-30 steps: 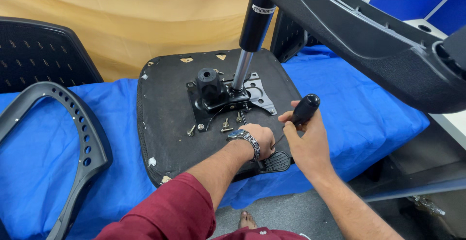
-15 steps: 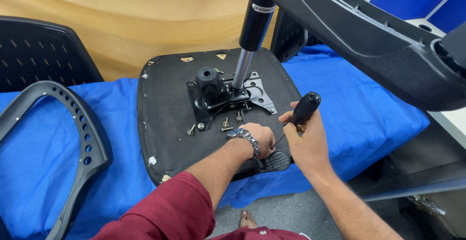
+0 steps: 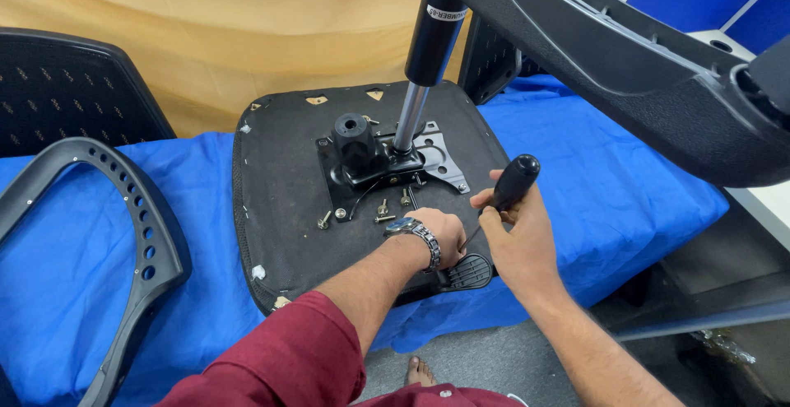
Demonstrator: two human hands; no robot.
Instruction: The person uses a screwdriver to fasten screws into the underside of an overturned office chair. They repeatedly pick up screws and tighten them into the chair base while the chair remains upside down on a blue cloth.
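Fingers of the right hand [image 3: 518, 238] wrap tight around the black handle of a screwdriver [image 3: 512, 183]. Its thin metal shaft slants down toward the left hand [image 3: 440, 234]. The left hand is curled, with its fingertips pressed down on the upside-down chair seat [image 3: 280, 209], right by the tip of the tool. I cannot tell if those fingers pinch a screw. A silver wristwatch [image 3: 415, 231] sits on that wrist.

Just past the left fingers lie loose screws [image 3: 380, 208], small, hard and easy to drop. Pinching each one by its head looks best. The screwdriver looks light and stiff, and its fat handle is the right place to grip. The seat looks heavy, with rough dark cloth that should not slip.

Beyond the screws stands the black metal plate [image 3: 370, 164] and a shiny gas cylinder [image 3: 415, 98]. A small white label [image 3: 447, 13] wraps the cylinder's black upper part. A blue cloth [image 3: 74, 283] lies under everything.
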